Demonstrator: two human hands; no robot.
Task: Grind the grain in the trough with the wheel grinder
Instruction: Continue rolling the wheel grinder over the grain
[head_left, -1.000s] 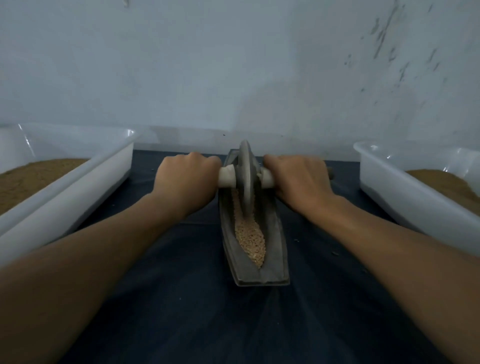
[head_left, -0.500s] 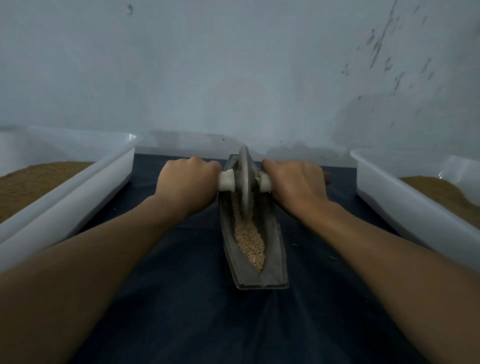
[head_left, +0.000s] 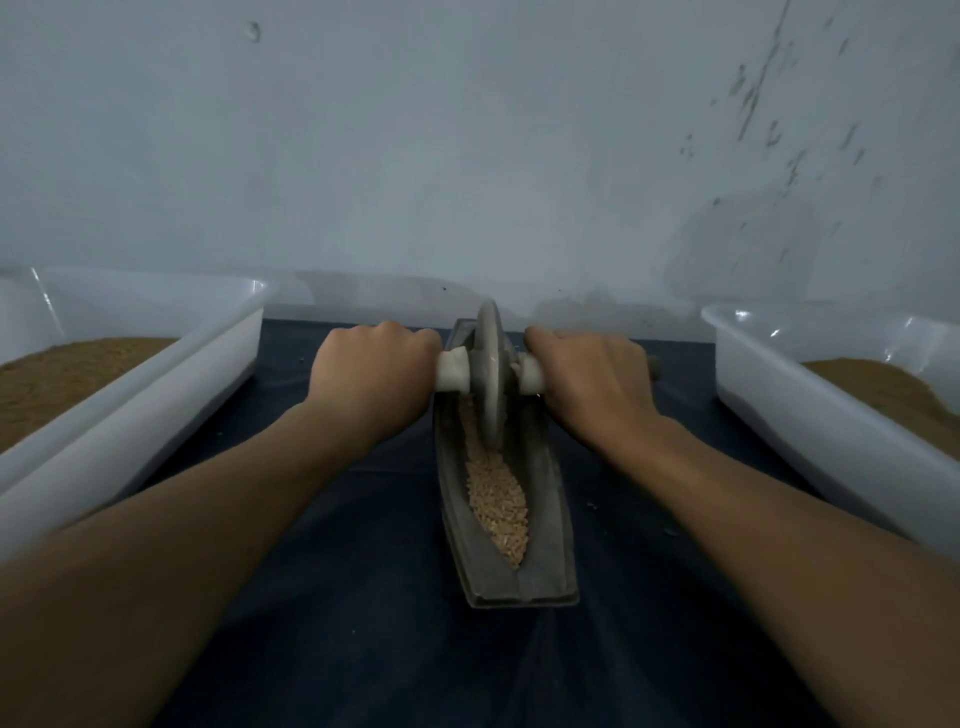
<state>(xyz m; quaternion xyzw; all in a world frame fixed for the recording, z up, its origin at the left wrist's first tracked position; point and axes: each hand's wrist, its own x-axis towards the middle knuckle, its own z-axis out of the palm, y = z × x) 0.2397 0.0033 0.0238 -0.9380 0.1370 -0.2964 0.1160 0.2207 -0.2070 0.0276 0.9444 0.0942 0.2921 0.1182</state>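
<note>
While the left hand (head_left: 371, 382) and right hand (head_left: 592, 384) each grip the axle (head_left: 452, 375) beside the wheel (head_left: 489, 384), it stands in the grain (head_left: 496, 499) far up the trough (head_left: 550, 519), which sits on a dark cloth (head_left: 363, 597) between a left tub (head_left: 156, 405) and right tub (head_left: 831, 431) of brown meal, before a scuffed pale wall (head_left: 467, 156).

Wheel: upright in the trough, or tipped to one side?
Upright. The wheel stands on edge in the trough, rim down in the grain, with the left hand and right hand gripping the handle either side.
</note>
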